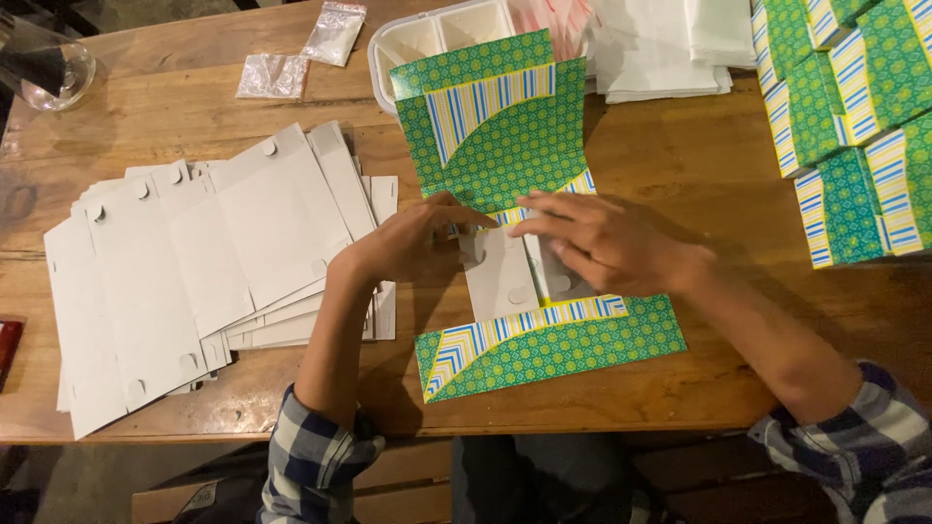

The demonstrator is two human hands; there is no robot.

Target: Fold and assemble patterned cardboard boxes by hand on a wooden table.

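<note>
Both hands, left (413,243) and right (597,243), press open-fingered on a flat green-patterned cardboard box blank (515,146).

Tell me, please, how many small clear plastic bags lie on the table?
2: one plastic bag at the top edge, the other bag just below-left of it, above the white card stack. None seems hidden.

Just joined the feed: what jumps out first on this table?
The green patterned cardboard box blank with blue-striped bands lies unfolded at centre, both hands on its white middle: left hand, right hand. A fanned stack of white flat blanks lies to the left, and finished green boxes pile at far right.
</note>
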